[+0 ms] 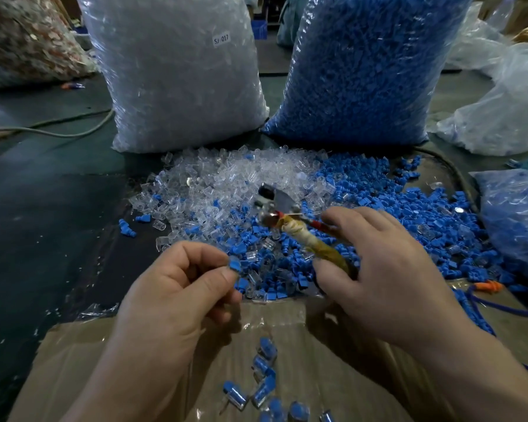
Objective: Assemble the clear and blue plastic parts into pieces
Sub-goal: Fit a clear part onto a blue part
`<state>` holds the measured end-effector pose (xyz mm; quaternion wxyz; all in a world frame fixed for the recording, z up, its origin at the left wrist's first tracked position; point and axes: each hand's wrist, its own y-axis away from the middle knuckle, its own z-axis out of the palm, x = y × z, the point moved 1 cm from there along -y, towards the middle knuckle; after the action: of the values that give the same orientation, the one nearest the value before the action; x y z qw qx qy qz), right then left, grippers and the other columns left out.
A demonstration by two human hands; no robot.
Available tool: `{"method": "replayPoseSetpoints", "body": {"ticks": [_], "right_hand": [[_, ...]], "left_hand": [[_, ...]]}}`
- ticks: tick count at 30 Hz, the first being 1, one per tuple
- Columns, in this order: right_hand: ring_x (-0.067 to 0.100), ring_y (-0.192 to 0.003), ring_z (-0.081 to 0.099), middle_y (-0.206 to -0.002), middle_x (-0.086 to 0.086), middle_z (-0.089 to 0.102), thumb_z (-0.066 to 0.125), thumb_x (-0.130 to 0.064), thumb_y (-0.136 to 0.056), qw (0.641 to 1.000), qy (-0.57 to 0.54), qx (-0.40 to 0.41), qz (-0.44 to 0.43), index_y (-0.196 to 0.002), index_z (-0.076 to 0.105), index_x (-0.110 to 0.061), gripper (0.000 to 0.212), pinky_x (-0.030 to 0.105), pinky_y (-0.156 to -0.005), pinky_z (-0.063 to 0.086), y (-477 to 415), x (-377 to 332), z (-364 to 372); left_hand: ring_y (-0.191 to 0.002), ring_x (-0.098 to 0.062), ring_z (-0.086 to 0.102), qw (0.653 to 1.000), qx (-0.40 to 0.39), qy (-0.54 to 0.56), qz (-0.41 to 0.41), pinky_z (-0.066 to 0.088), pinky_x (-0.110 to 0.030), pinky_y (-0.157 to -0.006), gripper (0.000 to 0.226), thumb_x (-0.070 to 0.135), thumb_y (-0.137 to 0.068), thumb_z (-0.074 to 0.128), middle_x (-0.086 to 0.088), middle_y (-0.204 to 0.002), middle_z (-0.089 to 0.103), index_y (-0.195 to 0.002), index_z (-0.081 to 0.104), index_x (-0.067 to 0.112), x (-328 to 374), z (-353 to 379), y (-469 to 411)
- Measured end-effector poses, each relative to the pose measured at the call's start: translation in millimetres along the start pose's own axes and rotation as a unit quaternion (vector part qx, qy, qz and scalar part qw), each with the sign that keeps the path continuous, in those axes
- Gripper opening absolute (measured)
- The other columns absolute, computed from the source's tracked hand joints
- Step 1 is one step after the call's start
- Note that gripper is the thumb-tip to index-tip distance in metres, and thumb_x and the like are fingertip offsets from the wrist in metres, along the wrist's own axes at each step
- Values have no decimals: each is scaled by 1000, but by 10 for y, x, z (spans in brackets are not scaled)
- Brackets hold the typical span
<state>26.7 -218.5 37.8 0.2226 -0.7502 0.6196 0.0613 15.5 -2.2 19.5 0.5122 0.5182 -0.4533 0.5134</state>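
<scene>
dark table (52, 214), heaped clear and blue parts (226, 178), white bag (177, 80), blue bag (366, 74) behind

A dark surface (58, 208) carries two tall bags standing side by side at its far end: one of clear parts (177, 74) labelled "SJ 017", one of blue parts (366, 68). In front of them, loose clear parts (226, 175) and loose blue parts (409, 202) spread in one mixed heap. A cardboard sheet (83, 354) lies at the near edge, touching the heap. A grey cable (58, 134) runs across the left, a smaller bag (515, 220) sits at the right, and a blue cord (476, 312) trails nearby.
</scene>
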Motion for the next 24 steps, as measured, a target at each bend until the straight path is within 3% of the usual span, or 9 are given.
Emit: {"method": "replayPoseSetpoints", "body": {"ticks": [3, 7, 12, 18, 24], "right_hand": [[2, -92, 49, -103, -20, 54, 48, -51, -80, 997, -50, 13, -54, -126, 51, -30, 51, 20, -75, 43, 98, -71, -50], [10, -93, 57, -99, -15, 62, 53, -46, -79, 992, -56, -26, -114, -121, 59, -26, 47, 32, -76, 53, 146, -105, -73], [4, -102, 54, -110, -21, 60, 52, -47, -79, 990, -56, -48, -122, -128, 56, -29, 52, 27, -86, 49, 145, -81, -75], [5, -109, 51, -115, -23, 56, 52, -48, -80, 987, -65, -64, -132, -131, 51, -33, 53, 33, -88, 50, 148, -58, -77], [1, -112, 47, -118, -25, 52, 49, -50, -80, 986, -56, -74, -141, -132, 44, -37, 54, 29, -91, 47, 149, -51, -70]], "left_hand": [[-60, -17, 67, 1000, 11, 22, 1, 52, -23, -47, 16, 20, -61, 67, -10, -69, 69, -76, 73, 25, 14, -44, -5], [-58, -14, 64, 998, -10, 29, 48, 51, -23, -46, 16, 21, -61, 68, -6, -69, 69, -76, 73, 25, 55, -53, 12], [-56, -12, 62, 997, -20, 28, 64, 52, -20, -48, 16, 20, -61, 66, -4, -66, 67, -75, 73, 25, 69, -52, 25], [-59, -15, 63, 997, -9, 12, 70, 53, -22, -49, 15, 19, -64, 65, -9, -70, 67, -77, 72, 24, 72, -51, 36], [-57, -13, 61, 996, -16, 22, 84, 52, -20, -49, 14, 14, -67, 69, -5, -69, 66, -76, 71, 24, 70, -48, 39]]}}
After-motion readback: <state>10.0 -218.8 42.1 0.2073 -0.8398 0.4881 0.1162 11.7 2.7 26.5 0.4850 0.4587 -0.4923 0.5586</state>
